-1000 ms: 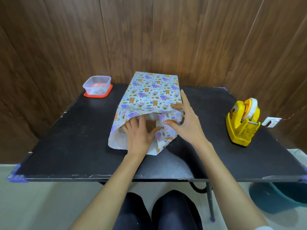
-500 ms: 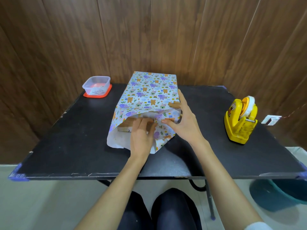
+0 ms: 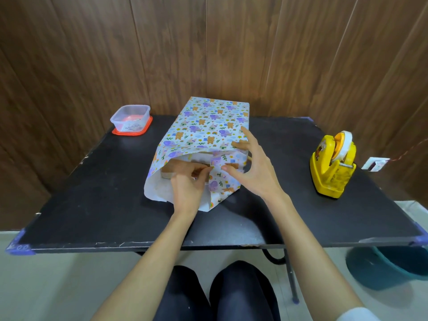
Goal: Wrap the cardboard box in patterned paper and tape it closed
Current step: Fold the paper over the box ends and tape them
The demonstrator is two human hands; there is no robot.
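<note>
The cardboard box [image 3: 167, 174] lies lengthwise in the middle of the black table [image 3: 92, 195], draped in patterned paper [image 3: 208, 121] with bears and elephants. Only a brown corner of the box shows at the near open end. My left hand [image 3: 187, 186] reaches into that end and pinches the edge of the right side flap. My right hand [image 3: 252, 167] rests on the box's near right corner, thumb pressing the flap inward and fingers straight along the top edge. The paper's white underside spreads on the table below my left hand.
A yellow tape dispenser [image 3: 331, 167] stands at the right of the table. A clear plastic container [image 3: 130, 118] on a red lid sits at the back left. A teal bucket [image 3: 393, 267] is on the floor under the table's right corner.
My left hand has gone from lying flat against the box end to pinching the flap's edge. My right thumb has pushed the right flap further inward across the end.
</note>
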